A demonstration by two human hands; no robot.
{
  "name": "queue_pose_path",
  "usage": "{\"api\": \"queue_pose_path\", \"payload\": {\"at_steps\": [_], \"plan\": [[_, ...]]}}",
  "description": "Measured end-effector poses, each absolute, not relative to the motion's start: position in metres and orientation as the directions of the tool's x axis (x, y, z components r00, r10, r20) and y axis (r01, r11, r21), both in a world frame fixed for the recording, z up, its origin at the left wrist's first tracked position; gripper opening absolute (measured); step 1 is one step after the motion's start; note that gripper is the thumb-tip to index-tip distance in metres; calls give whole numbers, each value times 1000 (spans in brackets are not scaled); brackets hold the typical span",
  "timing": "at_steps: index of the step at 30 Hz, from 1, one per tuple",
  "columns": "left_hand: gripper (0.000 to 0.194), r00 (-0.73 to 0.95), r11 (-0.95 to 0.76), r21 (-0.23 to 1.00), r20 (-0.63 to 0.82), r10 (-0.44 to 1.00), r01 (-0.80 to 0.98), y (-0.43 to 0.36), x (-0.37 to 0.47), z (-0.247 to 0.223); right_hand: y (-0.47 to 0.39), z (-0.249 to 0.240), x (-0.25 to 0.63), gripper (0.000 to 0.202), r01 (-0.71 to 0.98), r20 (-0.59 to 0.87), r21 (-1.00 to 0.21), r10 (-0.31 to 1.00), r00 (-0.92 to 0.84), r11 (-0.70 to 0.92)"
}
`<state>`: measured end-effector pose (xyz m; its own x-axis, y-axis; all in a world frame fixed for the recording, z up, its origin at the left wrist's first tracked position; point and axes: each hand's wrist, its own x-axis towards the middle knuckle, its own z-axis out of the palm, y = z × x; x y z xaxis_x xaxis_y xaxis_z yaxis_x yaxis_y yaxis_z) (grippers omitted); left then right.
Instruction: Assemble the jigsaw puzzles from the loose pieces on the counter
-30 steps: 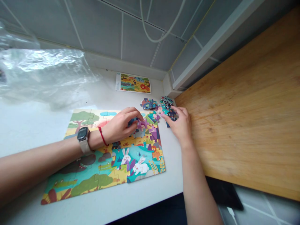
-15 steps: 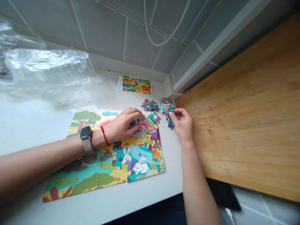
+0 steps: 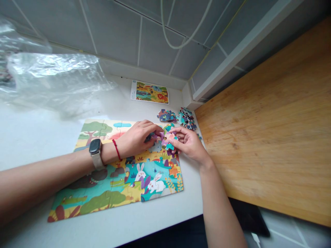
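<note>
My left hand (image 3: 144,136), with a watch and a red cord on its wrist, is closed on a purple puzzle piece (image 3: 158,138) above the upper right of the joined jigsaw puzzle (image 3: 100,203). Right beside it, my right hand (image 3: 190,143) pinches a pink and teal puzzle piece (image 3: 170,138) between thumb and fingers. The two pieces meet edge to edge or nearly so; I cannot tell whether they are locked. White rabbits on a teal patch (image 3: 155,184) of pieces lie over the puzzle's lower right.
Two heaps of loose pieces, a left heap (image 3: 167,115) and a right heap (image 3: 186,118), lie behind my hands. A picture card (image 3: 150,92) rests near the wall. Clear plastic bags (image 3: 57,75) spread at the left. A wooden board (image 3: 269,137) borders the white table on the right.
My right hand has moved left from the right heap, carrying the pink and teal puzzle piece to the one in my left hand. The left hand has barely moved.
</note>
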<state>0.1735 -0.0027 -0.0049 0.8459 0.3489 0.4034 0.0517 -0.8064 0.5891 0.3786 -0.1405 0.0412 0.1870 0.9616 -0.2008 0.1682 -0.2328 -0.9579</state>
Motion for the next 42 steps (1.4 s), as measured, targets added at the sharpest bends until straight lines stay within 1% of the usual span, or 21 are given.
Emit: {"api": "queue_pose_path", "payload": {"at_steps": [3, 6, 8, 11, 14, 16, 21, 26, 31, 34, 37, 40, 42], "plan": [[22, 833, -791, 611, 418, 363, 38, -3, 173, -3, -140, 39, 379, 30, 228, -180, -949, 967, 179, -219], [23, 822, -774, 632, 430, 374, 21, -4, 172, 1, -139, 40, 378, 30, 239, -157, -948, 963, 219, -209], [23, 808, -761, 649, 450, 381, -3, -4, 172, 4, -140, 42, 377, 34, 211, -176, -951, 956, 236, -227], [23, 762, -747, 664, 489, 425, -9, -5, 171, 8, -140, 45, 374, 44, 141, -246, -949, 942, 228, -282], [23, 689, -731, 682, 523, 502, 15, -6, 170, 10, -139, 45, 370, 45, 92, -290, -946, 937, 194, -312], [22, 645, -732, 682, 552, 528, 16, -6, 169, 11, -138, 45, 366, 44, 65, -312, -943, 936, 165, -326], [17, 628, -752, 659, 591, 506, -15, -7, 169, 13, -136, 44, 355, 47, 38, -351, -933, 926, 138, -359], [13, 621, -765, 643, 617, 483, -44, -7, 169, 13, -135, 45, 350, 53, 29, -351, -933, 925, 142, -359], [12, 636, -753, 657, 580, 509, 3, -7, 169, 11, -135, 41, 349, 59, 21, -342, -936, 924, 171, -351], [14, 673, -740, 672, 530, 516, 38, -5, 170, 8, -137, 33, 350, 52, 110, -286, -943, 934, 215, -314], [18, 733, -724, 689, 472, 490, 41, -3, 171, 5, -138, 28, 349, 36, 338, -182, -907, 957, 225, -252], [25, 765, -733, 680, 464, 447, 15, -1, 172, 3, -137, 31, 346, 23, 617, -18, -775, 981, 193, -135], [29, 770, -740, 673, 471, 430, 2, -1, 173, 2, -137, 37, 343, 19, 726, 49, -685, 989, 140, -69]]}}
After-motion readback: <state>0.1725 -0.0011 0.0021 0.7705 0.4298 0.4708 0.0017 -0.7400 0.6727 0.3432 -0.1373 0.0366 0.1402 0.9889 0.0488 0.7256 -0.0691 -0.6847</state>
